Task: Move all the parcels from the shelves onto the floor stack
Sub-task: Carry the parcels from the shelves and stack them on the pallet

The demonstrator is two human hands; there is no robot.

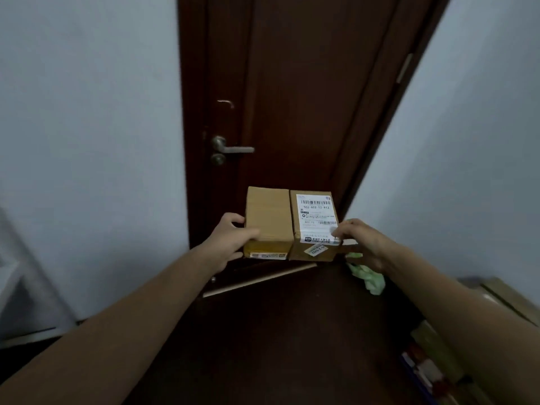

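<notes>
Forearms [131, 311] out, my left hand [233, 238] and right hand [361, 239] clamp a plain parcel [268, 217] and a labelled parcel [314, 226] side by side, with the floor stack [502, 299] seemingly low to my right.

Left hand [233, 241] grips plain parcel [267, 217], right hand [359, 241] grips labelled parcel [317, 220], parcels touching, before brown door [292, 97]

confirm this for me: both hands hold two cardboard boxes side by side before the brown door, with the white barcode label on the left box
Wrong box: in the head view the white barcode label sits on the right box, not the left box. The rest stands.
</notes>
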